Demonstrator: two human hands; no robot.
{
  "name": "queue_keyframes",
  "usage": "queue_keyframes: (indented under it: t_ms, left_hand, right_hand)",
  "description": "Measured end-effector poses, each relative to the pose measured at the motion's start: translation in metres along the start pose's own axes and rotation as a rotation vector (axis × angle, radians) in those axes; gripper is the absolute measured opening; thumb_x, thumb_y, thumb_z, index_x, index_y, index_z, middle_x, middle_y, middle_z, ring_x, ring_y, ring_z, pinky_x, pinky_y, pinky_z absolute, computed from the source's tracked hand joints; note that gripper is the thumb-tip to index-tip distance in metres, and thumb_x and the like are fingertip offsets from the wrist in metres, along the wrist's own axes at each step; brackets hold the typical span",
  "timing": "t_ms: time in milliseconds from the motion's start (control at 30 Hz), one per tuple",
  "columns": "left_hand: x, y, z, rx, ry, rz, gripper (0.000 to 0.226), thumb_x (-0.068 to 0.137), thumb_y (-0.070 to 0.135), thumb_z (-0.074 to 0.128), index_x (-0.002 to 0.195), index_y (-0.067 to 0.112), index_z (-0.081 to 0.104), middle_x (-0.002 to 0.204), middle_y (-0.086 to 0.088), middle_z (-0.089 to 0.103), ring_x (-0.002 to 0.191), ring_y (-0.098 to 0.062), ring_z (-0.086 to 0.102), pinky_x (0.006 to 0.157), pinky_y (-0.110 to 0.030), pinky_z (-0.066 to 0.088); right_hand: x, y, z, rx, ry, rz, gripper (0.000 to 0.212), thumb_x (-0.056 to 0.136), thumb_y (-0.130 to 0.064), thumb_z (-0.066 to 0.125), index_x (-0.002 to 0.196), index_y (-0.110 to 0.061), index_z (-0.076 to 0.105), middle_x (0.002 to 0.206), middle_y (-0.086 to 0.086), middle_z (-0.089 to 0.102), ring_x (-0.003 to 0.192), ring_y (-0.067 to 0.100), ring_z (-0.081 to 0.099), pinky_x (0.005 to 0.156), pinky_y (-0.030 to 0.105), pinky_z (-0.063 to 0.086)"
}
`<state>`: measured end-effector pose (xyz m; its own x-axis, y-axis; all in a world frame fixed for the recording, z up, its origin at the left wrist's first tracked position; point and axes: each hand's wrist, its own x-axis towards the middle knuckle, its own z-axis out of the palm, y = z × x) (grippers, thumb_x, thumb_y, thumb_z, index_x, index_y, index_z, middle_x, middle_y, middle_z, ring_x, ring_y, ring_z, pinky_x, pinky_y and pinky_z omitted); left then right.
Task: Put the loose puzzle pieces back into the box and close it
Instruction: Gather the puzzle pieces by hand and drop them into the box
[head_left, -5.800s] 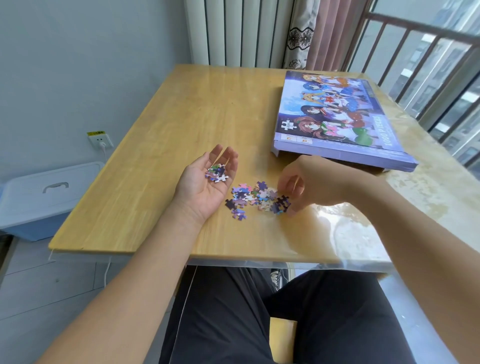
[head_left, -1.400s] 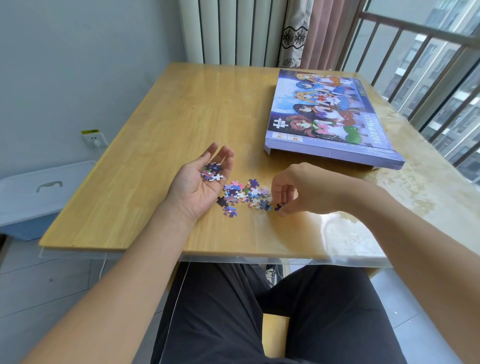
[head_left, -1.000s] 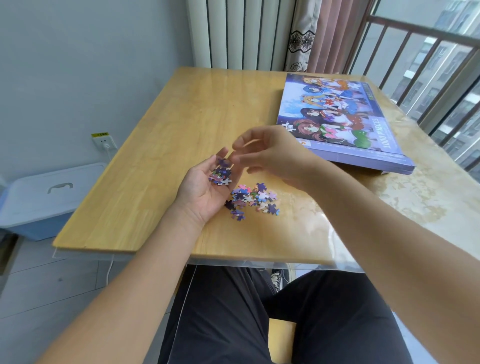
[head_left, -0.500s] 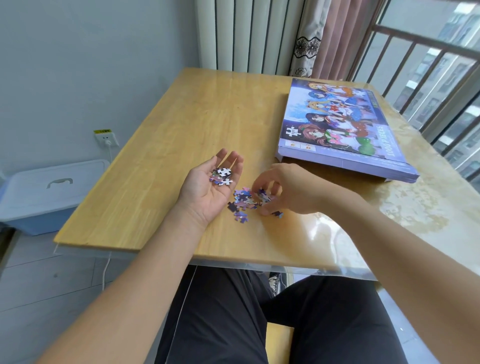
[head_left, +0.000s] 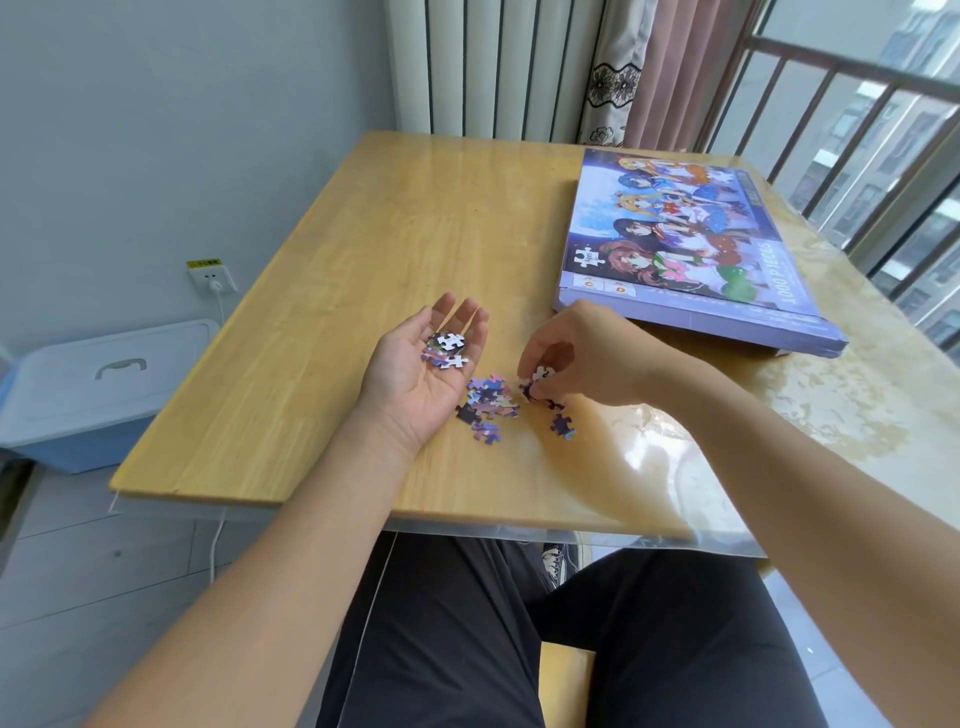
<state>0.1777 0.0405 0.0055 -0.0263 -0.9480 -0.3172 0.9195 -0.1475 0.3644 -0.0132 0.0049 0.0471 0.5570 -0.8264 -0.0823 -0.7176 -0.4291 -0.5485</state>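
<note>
The box (head_left: 691, 249) lies shut on the surface (head_left: 395, 249). The left hand (head_left: 421, 374) lies flat, cupping pieces. The right hand (head_left: 566, 364) seems to pinch one from the pile (head_left: 488, 402); lifting slowly helps.

"1000 PIECES", "C", "D" on box (head_left: 691, 249)

Single head-worn view; looks forward and down, close over the table (head_left: 363, 249).
</note>
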Motion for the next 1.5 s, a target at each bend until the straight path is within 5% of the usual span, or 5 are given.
queue_keyframes:
  t_ms: [200, 333, 467, 733, 1500]
  left_hand:
    - [0.000, -0.001, 0.001, 0.078, 0.007, 0.006, 0.028, 0.105, 0.021, 0.044, 0.118, 0.004, 0.062, 0.104, -0.017, 0.070, 0.094, -0.027, 0.070, 0.100, -0.038, 0.052]
    - [-0.001, 0.000, -0.001, 0.029, 0.005, 0.007, 0.024, 0.105, 0.015, 0.044, 0.108, 0.002, 0.065, 0.096, -0.018, 0.071, 0.091, -0.029, 0.070, 0.095, -0.038, 0.056]
    - [0.002, -0.001, -0.001, -0.006, -0.006, -0.007, 0.027, 0.107, 0.013, 0.040, 0.107, 0.001, 0.064, 0.097, -0.019, 0.069, 0.090, -0.031, 0.071, 0.088, -0.037, 0.058]
    - [0.001, -0.001, 0.002, 0.005, -0.012, 0.004, 0.027, 0.107, 0.013, 0.040, 0.103, 0.000, 0.064, 0.100, -0.019, 0.067, 0.092, -0.032, 0.069, 0.084, -0.036, 0.060]
    - [0.000, -0.002, 0.002, 0.029, -0.015, 0.002, 0.031, 0.107, 0.018, 0.040, 0.106, 0.000, 0.065, 0.102, -0.018, 0.068, 0.095, -0.031, 0.070, 0.085, -0.036, 0.060]
  right_hand:
    - [0.022, -0.040, -0.004, 0.662, 0.158, -0.030, 0.024, 0.080, 0.003, 0.079, 0.102, 0.002, 0.070, 0.090, 0.017, 0.071, 0.073, 0.020, 0.070, 0.075, 0.032, 0.063]
    - [0.029, -0.052, -0.005, 0.098, 0.303, -0.170, 0.028, 0.078, -0.009, 0.083, 0.105, -0.010, 0.074, 0.095, 0.000, 0.073, 0.080, 0.015, 0.072, 0.067, 0.018, 0.056]
    - [0.001, -0.020, -0.017, -0.194, -0.120, 0.019, 0.049, 0.066, -0.019, 0.093, 0.111, -0.019, 0.072, 0.090, -0.009, 0.070, 0.084, 0.015, 0.069, 0.076, 0.026, 0.056]
    - [-0.020, 0.014, -0.010, -0.116, -0.146, 0.059, 0.031, 0.061, -0.027, 0.095, 0.083, -0.024, 0.074, 0.076, -0.011, 0.071, 0.069, 0.005, 0.065, 0.063, 0.021, 0.051]
    - [-0.019, -0.012, 0.010, -0.186, -0.091, 0.181, 0.039, 0.064, -0.040, 0.093, 0.087, -0.014, 0.075, 0.087, 0.002, 0.071, 0.080, 0.022, 0.067, 0.073, 0.039, 0.058]
